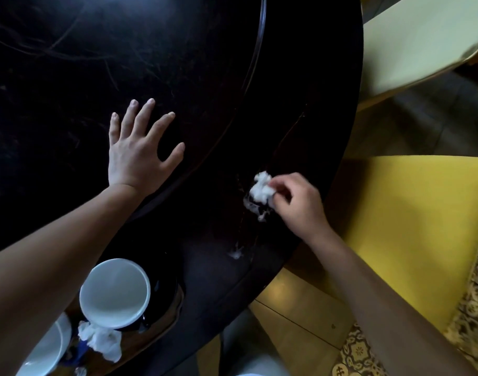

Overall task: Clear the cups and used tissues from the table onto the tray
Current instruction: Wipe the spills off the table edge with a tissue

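Observation:
My right hand [297, 202] pinches a crumpled white tissue [260, 189] near the right edge of the dark round table [300, 118]. My left hand [138, 153] lies flat with spread fingers on the raised inner disc of the table [69, 63]. At the lower left, a white cup [115, 293] stands on a dark shiny tray [167, 302]. A second white cup [46, 348] shows partly at the frame's bottom left. Another crumpled tissue [100, 341] lies below the first cup. A small white scrap or reflection [236, 253] sits on the table near its front edge.
A yellow chair seat [411, 226] stands right of the table, under my right forearm. A pale chair back [417, 42] is at the upper right. Patterned floor tiles [362, 354] show at the bottom right.

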{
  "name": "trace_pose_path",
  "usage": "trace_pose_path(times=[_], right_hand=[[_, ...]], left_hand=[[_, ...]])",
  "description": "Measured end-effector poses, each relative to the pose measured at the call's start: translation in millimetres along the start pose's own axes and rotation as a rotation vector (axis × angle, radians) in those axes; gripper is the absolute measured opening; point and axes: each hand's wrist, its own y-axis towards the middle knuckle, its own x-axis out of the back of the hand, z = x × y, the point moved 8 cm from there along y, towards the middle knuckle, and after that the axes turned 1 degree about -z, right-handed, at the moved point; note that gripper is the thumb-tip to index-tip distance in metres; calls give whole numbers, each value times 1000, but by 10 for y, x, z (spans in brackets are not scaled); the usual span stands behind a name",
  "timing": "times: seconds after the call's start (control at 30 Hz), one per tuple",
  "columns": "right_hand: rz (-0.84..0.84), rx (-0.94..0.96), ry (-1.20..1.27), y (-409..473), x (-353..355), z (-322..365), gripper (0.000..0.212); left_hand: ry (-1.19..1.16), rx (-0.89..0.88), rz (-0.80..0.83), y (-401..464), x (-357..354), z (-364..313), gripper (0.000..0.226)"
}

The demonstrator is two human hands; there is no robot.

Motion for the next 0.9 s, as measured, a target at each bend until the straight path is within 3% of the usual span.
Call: trace_pose_path(times=[0.2,0.47,0.63,0.9], right_hand=[[-303,-226,204,1048,756,-409,28],[-310,-295,-60,1818,936,-646,27],[-259,-224,-249,1760,802,-598,28],[10,20,-204,771,159,-133,34]], left_hand=[[-1,0,-1,-2,-3,8,60],[-2,-5,-8,-9,-5,28,63],[6,-3,-2,-4,-17,10,64],[7,6,-11,28,-23,-7,60]])
